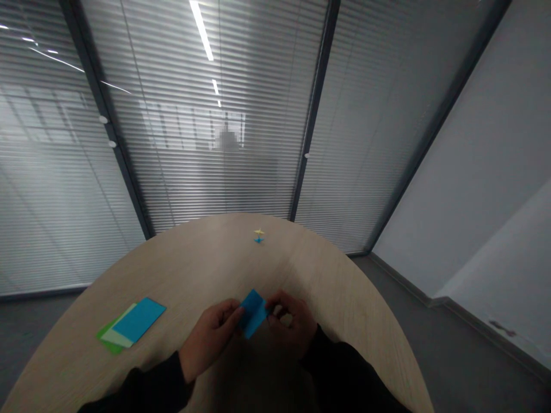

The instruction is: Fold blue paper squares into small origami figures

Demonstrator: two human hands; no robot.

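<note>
A small blue piece of folded paper point(253, 312) is held between my two hands, just above the near part of the table. My left hand point(215, 330) pinches its left edge between thumb and fingers. At its right corner, the thumb and index finger of my right hand point(293, 324) close on the paper. A crease seems to run across it, with one part darker than the other. Farther off on the table stand two tiny folded paper figures, a yellow one point(259, 232) and a blue one point(259, 240).
Left of my hands, a blue sheet point(142, 318) lies over pale green point(124, 335) and bright green paper point(112, 346). The round wooden table point(206, 258) ends near a glass partition with blinds point(215, 172). A white wall point(482, 172) rises at the right.
</note>
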